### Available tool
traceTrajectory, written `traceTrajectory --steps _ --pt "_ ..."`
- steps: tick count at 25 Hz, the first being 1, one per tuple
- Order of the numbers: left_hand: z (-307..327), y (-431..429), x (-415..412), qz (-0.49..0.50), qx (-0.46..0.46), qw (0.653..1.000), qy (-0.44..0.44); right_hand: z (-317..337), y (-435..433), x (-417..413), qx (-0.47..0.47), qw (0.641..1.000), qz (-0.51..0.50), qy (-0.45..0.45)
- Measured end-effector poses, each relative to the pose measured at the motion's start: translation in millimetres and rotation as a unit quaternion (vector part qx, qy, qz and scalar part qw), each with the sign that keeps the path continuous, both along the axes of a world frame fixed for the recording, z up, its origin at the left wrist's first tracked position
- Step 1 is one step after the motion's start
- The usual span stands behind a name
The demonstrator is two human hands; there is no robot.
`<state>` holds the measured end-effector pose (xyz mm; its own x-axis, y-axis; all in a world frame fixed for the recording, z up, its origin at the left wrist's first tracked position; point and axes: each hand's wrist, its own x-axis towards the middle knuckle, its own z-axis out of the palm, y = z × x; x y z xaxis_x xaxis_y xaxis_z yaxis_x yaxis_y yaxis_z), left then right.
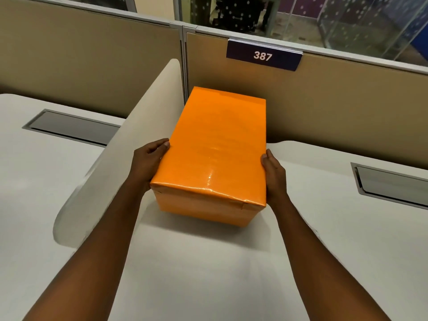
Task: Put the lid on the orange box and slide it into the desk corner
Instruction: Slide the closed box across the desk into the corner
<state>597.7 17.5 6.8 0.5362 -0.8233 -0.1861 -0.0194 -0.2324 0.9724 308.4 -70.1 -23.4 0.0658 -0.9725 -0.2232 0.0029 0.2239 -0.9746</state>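
The orange box [203, 212] stands on the white desk [208, 262] with its glossy orange lid [217, 144] seated on top. Its far end reaches the corner where the low white divider meets the beige partition. My left hand [148, 163] grips the lid's left side near the front. My right hand [273, 174] presses against the right side, thumb on the lid's edge. Both forearms stretch in from the bottom of the view.
A curved white divider [120, 154] runs along the box's left. The beige partition [324, 107] behind carries a dark sign reading 387 [262, 56]. Grey cable hatches sit in the neighbouring desk at left [69, 127] and in this desk at right [391, 184].
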Motion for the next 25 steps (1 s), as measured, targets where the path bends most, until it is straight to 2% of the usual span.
traceTrajectory --steps 3,5,8,12,18,25 --pt "-2.4 -2.4 9.6 -0.009 0.007 0.998 -0.065 -5.2 -8.2 15.9 0.002 1.000 0.012 0.001" --pt "-4.8 -4.9 10.5 -0.020 0.034 0.990 -0.137 -8.4 -10.8 23.3 0.006 1.000 0.003 -0.001" --pt "-3.3 -10.9 8.5 -0.025 0.073 0.963 -0.260 -16.6 -11.2 31.6 0.006 1.000 -0.008 -0.009" --pt "2.1 -19.6 2.1 -0.039 0.041 0.928 -0.369 -22.0 -11.9 41.9 0.007 0.999 -0.028 -0.016" --pt "-8.0 -25.2 -11.8 -0.111 0.073 0.895 -0.427 -18.9 -17.6 53.3 -0.015 1.000 -0.024 0.002" --pt "-9.9 -34.7 -4.8 -0.090 0.061 0.904 -0.414 -13.8 -25.6 58.2 -0.036 0.998 -0.006 0.045"
